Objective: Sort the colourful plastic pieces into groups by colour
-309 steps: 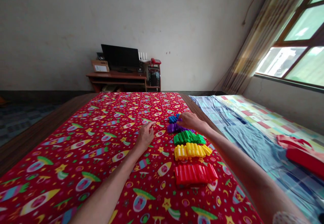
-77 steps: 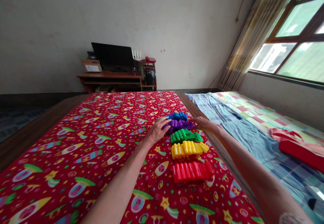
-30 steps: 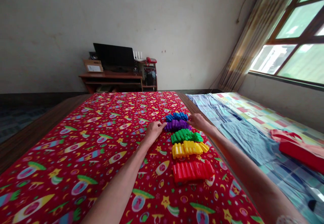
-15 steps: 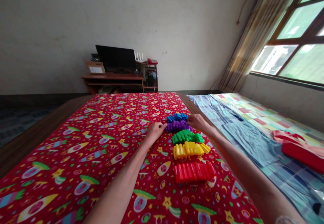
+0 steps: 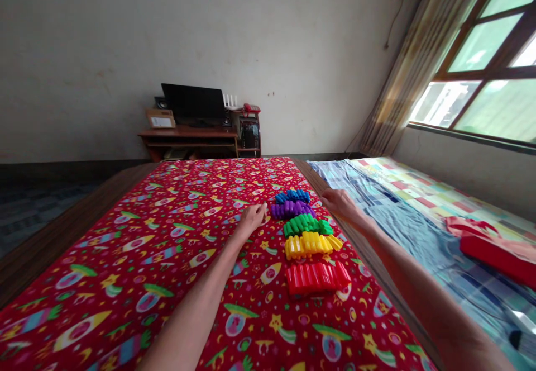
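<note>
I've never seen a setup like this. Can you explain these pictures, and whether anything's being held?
No robot, just a person's bare left hand and right hand. One camera on that person's head, looking forward and down, took every picture. On a red patterned cloth lie, from far to near, a blue row, purple row, green row, yellow row and red row of plastic pieces. The left hand is just left of the purple row, the right hand right of the blue row; I see nothing held.
</note>
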